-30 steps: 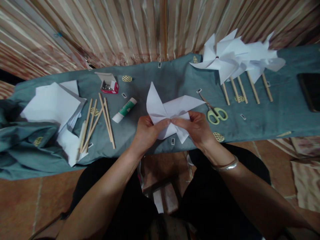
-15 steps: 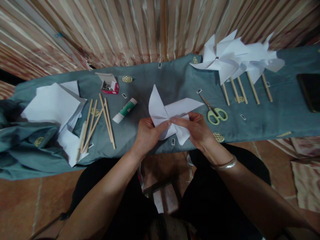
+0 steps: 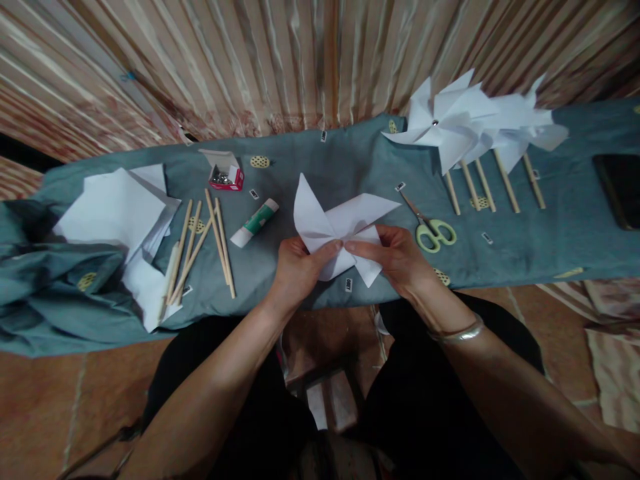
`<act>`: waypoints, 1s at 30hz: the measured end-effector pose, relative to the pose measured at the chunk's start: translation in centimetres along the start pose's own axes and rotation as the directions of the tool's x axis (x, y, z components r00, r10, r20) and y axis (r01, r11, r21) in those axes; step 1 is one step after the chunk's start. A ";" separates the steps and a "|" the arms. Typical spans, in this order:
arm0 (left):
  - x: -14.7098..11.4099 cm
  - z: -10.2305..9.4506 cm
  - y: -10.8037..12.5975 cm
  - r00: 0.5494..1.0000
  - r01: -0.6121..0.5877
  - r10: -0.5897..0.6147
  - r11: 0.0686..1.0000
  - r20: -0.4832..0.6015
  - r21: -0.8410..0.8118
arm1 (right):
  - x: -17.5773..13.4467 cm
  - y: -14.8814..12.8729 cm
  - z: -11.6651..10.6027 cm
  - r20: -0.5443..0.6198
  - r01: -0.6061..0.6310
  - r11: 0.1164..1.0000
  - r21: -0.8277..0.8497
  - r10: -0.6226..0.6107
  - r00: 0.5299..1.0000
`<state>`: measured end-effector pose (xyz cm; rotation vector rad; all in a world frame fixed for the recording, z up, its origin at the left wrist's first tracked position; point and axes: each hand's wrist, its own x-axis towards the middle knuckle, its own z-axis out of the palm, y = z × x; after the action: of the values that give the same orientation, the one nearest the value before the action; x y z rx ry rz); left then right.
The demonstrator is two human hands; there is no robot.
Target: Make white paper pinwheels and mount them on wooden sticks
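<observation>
A white paper pinwheel (image 3: 350, 217), its blades folded toward the middle, is held over the front part of the table. My left hand (image 3: 300, 270) grips it from the left, thumb pressed near the centre. From the right, my right hand (image 3: 400, 257) pinches it too, with its thumb close beside the left one. The fingers beneath the paper are mostly hidden. Just right of the pinwheel lie scissors (image 3: 434, 233) with pale green handles. To the left is a glue stick (image 3: 256, 222) with a green label.
Wooden sticks (image 3: 220, 247) and stacked white paper (image 3: 115, 213) lie on the left. An open red-and-white box (image 3: 223, 172) holds small metal pins. Finished pinwheels on sticks (image 3: 465, 123) rest at the back right. A dark phone-like object (image 3: 620, 190) lies far right on the teal cloth (image 3: 525, 247).
My right thumb has drawn back slightly to the right from the pinwheel's centre. Both hands keep hold of the paper. The camera view has shifted a little.
</observation>
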<state>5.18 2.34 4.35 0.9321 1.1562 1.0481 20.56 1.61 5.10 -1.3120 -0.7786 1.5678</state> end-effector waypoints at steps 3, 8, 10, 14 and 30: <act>-0.1 -0.1 -0.1 1.000 -0.005 0.005 0.999 0.002 0.045 | 0.0 0.3 -0.2 -0.018 0.018 0.999 -0.028 -0.018 1.000; -0.3 -0.2 -0.3 0.999 -0.041 0.040 0.995 0.017 0.089 | -0.2 0.5 0.0 -0.037 0.046 0.995 -0.089 -0.049 0.998; -0.4 -0.2 -0.2 0.999 -0.044 0.043 0.995 0.015 0.094 | -0.4 0.4 0.3 -0.050 0.048 0.995 -0.092 -0.053 0.997; -0.4 -0.5 -0.1 0.999 -0.047 0.048 0.997 -0.005 0.067 | -0.6 0.4 1.0 -0.056 0.080 0.991 -0.105 -0.086 0.995; 0.2 -2.9 1.6 0.988 -0.119 0.120 0.993 -0.094 0.021 | -0.3 -0.7 3.0 -0.032 0.245 0.968 -0.051 -0.247 0.968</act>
<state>2.09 3.11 5.31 0.9820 1.1998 1.1925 17.84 1.89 6.55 -1.2235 -0.9217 1.3309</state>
